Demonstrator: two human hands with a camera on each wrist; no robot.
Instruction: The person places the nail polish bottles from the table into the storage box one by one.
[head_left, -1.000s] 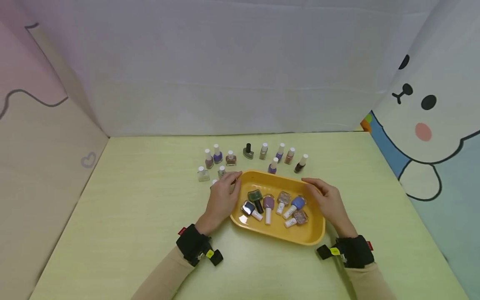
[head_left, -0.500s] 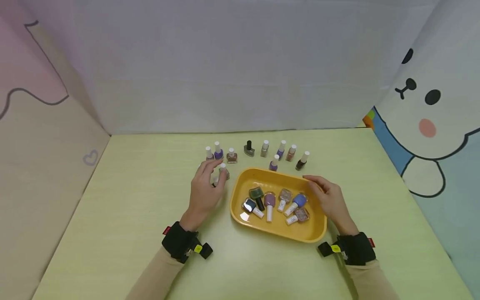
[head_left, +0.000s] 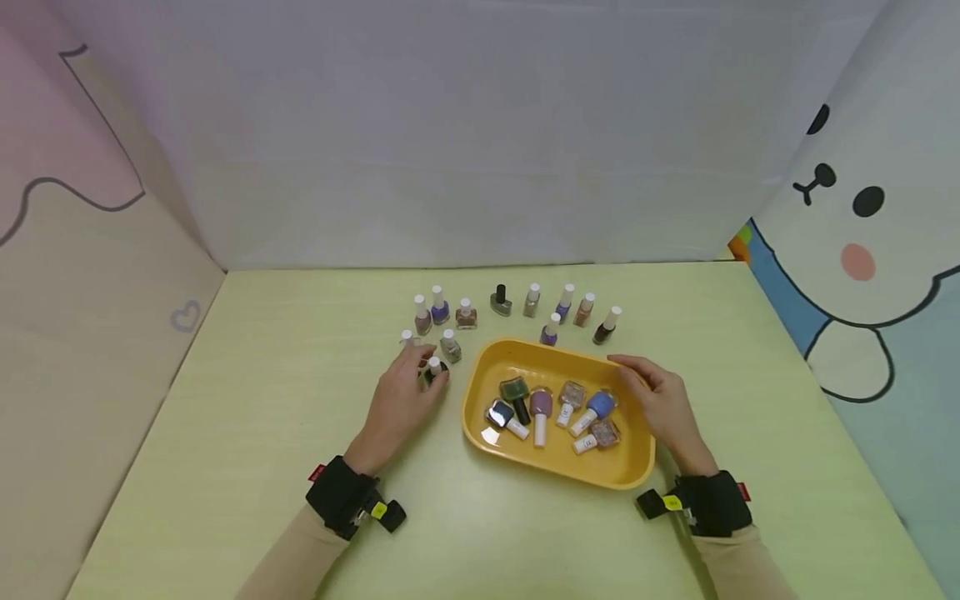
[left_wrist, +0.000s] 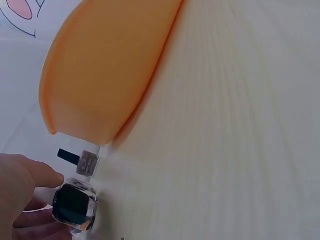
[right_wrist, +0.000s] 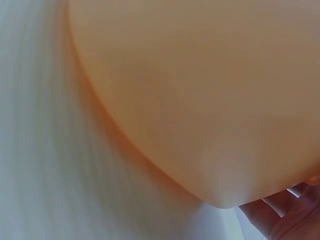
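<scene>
My left hand (head_left: 397, 402) pinches a dark green nail polish bottle (left_wrist: 72, 204) with a white cap, left of the yellow tray (head_left: 498, 457). In the left wrist view, the thumb lies against this bottle and the other fingers are partly hidden behind it. My right hand (head_left: 660, 404) grips the tray's far right corner, thumb over the rim. Several nail polish bottles lie on their sides in the tray, among them a green one (head_left: 514, 389), a mauve one (head_left: 541, 405) and a blue one (head_left: 600, 406).
Behind the tray stand several more polish bottles, including a black-capped one (head_left: 500, 302), a purple one (head_left: 550, 332) and a dark one (head_left: 605, 327). A greyish bottle (head_left: 451, 347) is close to my left fingers. White cloth (head_left: 480, 150) rises along the table's back edge.
My left hand has let go of the tray's left rim and moved left and down to the dark green bottle. The right hand has stayed on the tray, which has hardly moved.
</scene>
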